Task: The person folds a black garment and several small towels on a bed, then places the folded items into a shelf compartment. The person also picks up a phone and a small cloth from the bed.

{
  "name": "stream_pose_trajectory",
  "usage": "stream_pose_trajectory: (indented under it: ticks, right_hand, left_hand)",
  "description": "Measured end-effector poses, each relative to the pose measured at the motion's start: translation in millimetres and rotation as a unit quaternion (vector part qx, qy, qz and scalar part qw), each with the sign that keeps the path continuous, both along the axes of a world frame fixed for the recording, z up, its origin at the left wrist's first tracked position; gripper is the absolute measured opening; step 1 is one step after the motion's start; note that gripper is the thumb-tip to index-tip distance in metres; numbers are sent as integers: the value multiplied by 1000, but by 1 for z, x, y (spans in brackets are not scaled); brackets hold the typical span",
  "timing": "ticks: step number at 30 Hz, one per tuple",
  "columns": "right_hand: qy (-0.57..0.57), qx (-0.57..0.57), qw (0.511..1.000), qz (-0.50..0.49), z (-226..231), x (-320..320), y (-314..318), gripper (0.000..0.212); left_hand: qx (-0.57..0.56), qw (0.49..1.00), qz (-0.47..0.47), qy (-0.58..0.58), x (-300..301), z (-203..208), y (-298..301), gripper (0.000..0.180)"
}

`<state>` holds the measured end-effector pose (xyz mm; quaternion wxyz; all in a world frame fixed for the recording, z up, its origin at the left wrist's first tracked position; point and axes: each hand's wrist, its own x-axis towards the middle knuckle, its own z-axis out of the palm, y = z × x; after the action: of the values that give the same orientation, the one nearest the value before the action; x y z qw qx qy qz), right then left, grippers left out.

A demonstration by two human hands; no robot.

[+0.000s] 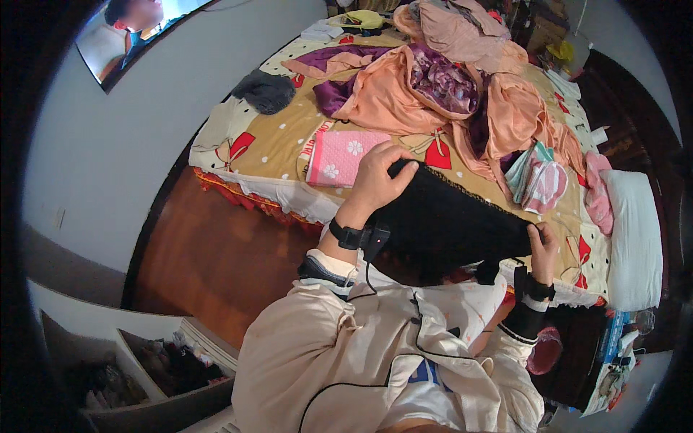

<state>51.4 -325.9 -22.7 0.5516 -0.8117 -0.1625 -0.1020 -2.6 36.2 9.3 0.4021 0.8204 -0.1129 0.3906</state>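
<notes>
Stretched between my two hands over the near edge of the bed is a black garment (447, 224) with a thin lacy or elastic-looking upper edge; its exact kind does not show. My left hand (382, 175) pinches its upper left corner, thumb on top. Lower and farther right, my right hand (543, 249) grips the opposite corner. The cloth hangs down between them toward my lap, its lower part dark and hard to make out. Just beyond my left hand, a folded pink cloth (339, 159) with white flowers lies on the bed.
Tan patterned bedding (289, 162) covers the bed. On it are a peach and purple quilt (393, 90), a dark grey garment (264, 92), folded striped cloths (538, 180) and a white pillow (635, 238). An open drawer (137, 368) with clothes stands at lower left, a pink bin (545, 351) at lower right.
</notes>
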Motion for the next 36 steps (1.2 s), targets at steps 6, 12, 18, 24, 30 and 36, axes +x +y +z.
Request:
stream_pose_trajectory:
  ticks: [6,12,18,24,30,36]
  right_hand:
    - [114,162,978,72,-20,3,-29,22]
    - [137,191,955,179,-28,-4,-43,10]
    - [102,84,990,56,-25,-6,-34,7]
    - [-136,140,980,-30,-15,-6,-11,16]
    - [-379,299,872,80,43,-25,26,14]
    - [-354,122,870,322,85,-41,89,7]
  left_hand:
    - [-18,995,-87,41,6,-5,19,11]
    - [-31,995,-57,72,15,-13,15,12]
    - [-69,993,-64,75,19,-8,1,13]
    - [15,996,-20,-84,7,15,1,14]
    - [27,950,-87,-299,-27,51,-20,17]
    - [19,907,-382,-175,-25,60,-91,25]
